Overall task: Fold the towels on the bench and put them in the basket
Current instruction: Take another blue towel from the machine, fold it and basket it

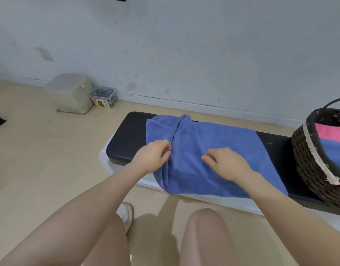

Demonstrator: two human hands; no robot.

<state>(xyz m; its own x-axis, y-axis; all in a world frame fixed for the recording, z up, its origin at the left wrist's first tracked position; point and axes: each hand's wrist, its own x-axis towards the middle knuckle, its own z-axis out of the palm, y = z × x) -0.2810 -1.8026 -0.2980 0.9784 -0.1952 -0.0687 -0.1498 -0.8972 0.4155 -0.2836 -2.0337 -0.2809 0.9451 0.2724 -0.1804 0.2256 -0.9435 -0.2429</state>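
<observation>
A blue terry towel (pixel 213 150) lies spread across the black padded worktop (pixel 127 139), covering its middle and hanging over the near edge. Its nap is soft and even, a mid periwinkle blue. The cloth is not flat: a raised ridge of bunched fabric runs from the far edge toward the near edge on the left part, with folds falling away on either side, while the right part lies smoother against the padding. The near hem droops below the worktop's front edge, over the white frame beneath.

The left hand (pixel 151 157) rests on the towel beside the ridge, its fingers curled and pinching a fold of the cloth. The right hand (pixel 225 163) sits on the towel just to the right, thumb and fingers drawn together and nipping the fabric. The two hands are near each other but apart.

At the right end of the worktop stands a dark woven basket (pixel 307 160) with a handle and a pale, fraying trim around its rim. Inside it lie a pink towel (pixel 330 132) and, under it, another blue towel (pixel 336 150).

On the pale floor by the wall stand a beige container (pixel 71 93) and a small clear plastic box (pixel 103 97).
</observation>
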